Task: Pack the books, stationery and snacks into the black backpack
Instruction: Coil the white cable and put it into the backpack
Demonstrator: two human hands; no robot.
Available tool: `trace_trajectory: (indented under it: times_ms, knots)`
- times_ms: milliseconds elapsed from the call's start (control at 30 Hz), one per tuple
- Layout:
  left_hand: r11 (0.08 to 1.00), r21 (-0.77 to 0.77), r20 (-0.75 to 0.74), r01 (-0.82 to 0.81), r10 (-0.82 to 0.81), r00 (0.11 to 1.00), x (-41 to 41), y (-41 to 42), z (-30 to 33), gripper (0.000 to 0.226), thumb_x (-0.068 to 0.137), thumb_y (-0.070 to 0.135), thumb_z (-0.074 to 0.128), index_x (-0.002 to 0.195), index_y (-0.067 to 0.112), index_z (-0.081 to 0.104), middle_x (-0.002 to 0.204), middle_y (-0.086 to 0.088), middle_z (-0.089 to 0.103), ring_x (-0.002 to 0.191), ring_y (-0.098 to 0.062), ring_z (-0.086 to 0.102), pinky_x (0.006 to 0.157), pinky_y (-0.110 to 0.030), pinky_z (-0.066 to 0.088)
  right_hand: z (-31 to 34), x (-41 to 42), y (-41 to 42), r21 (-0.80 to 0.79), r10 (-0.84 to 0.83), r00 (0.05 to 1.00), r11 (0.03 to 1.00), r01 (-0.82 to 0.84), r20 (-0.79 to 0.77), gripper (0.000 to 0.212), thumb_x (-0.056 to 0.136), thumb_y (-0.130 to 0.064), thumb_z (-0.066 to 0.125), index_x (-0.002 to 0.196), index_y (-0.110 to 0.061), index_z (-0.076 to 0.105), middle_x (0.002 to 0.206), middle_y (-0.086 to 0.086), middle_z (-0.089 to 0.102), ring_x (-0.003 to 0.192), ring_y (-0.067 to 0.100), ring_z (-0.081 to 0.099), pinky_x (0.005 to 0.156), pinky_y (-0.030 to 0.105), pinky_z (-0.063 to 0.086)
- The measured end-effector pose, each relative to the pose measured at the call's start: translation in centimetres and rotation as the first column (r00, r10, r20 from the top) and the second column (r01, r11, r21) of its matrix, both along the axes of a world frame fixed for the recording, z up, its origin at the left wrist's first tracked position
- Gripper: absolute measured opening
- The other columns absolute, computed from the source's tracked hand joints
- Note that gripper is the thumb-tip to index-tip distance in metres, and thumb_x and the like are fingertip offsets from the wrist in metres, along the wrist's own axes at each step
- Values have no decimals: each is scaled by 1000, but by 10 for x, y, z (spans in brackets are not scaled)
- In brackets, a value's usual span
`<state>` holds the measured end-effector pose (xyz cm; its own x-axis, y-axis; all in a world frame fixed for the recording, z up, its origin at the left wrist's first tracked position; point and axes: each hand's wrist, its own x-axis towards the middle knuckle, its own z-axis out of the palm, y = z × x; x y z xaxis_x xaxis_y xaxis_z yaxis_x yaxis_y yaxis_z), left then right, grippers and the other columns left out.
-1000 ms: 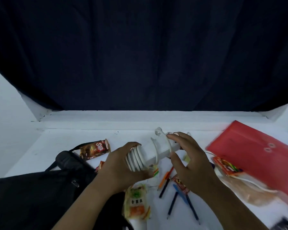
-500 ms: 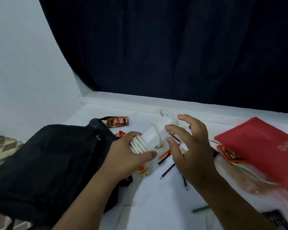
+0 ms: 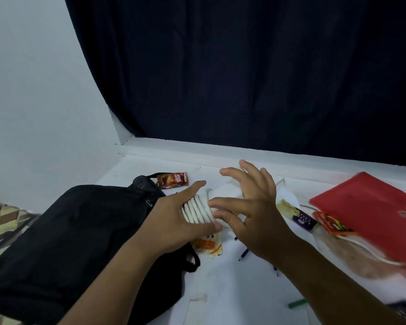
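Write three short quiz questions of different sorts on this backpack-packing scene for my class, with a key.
1. True or false: the left hand holds the white ribbed bottle.
2. Which lies nearest the black backpack's top handle? A) brown snack packet B) red folder C) green crayon
3. Fill in: the right hand's fingers are ____, gripping nothing.

Key: 1 true; 2 A; 3 spread
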<state>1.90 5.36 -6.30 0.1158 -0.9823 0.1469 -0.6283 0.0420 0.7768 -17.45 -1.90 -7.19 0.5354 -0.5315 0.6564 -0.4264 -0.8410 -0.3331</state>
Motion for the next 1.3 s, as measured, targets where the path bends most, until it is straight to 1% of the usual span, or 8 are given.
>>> trace_trajectory:
  times_ms: [133,400,567,667,767,867,1067,1300]
  knots:
    - [992,-81,-14,93,-94,995,9,-4,0,53,66,44,91,111,43,63,102,12,69,94,-12,67,82,-39,56,-4,8,1,26,-1,997,1000,3,-82,21,91,-27,64,101,-41,76,150,-3,43,147,26,24,114,59,22]
    - [986,-36,-139,160,-163,977,31,-17,-10,68,65,42,92,127,38,63,112,5,70,102,-15,68,89,-44,58,0,11,-4,110,21,975,994,4,-221,54,92,-4,54,120,-48,66,162,-4,22,152,23,6,117,57,21]
    - [982,15,-317,189,-175,932,34,-22,-5,51,66,32,91,112,27,69,94,-11,67,73,-17,64,60,-34,54,23,-2,-14,347,33,997,936,-54,68,69,84,-23,79,139,-49,46,158,-21,26,144,-5,25,113,17,29]
    - [949,8,-510,314,-266,818,33,-22,1,46,67,34,80,105,12,70,84,-13,63,69,-13,59,55,-24,46,29,-5,-27,636,59,948,729,-254,312,94,65,-59,83,147,-34,44,147,-24,46,133,-10,41,108,13,37]
    - [936,15,-654,350,-256,712,28,-25,5,47,67,43,72,95,5,70,75,-12,59,58,-21,51,48,-26,36,26,2,-36,702,83,912,611,-365,401,93,65,-72,75,134,-12,58,134,-2,64,129,13,56,104,28,47]
    - [945,21,-771,326,-192,607,27,-30,4,76,67,48,69,109,-15,58,88,-26,58,59,-25,51,48,-25,38,20,15,-37,646,74,974,737,-199,216,71,76,-75,63,126,-25,63,120,-8,69,118,8,61,100,32,49]
    - [991,20,-800,135,-65,596,27,-32,-1,46,76,50,69,97,9,63,77,-14,61,59,-21,51,49,-27,36,4,28,-26,634,-51,973,766,-105,224,8,93,-30,67,94,-34,74,94,-7,74,88,11,68,82,33,55]
    - [987,46,-680,153,-81,729,25,-27,-6,67,79,57,67,137,27,55,103,-10,69,74,-19,63,60,-36,52,4,45,-23,748,-216,924,656,-103,317,63,82,-57,69,60,-3,47,57,6,39,54,17,37,57,32,37]
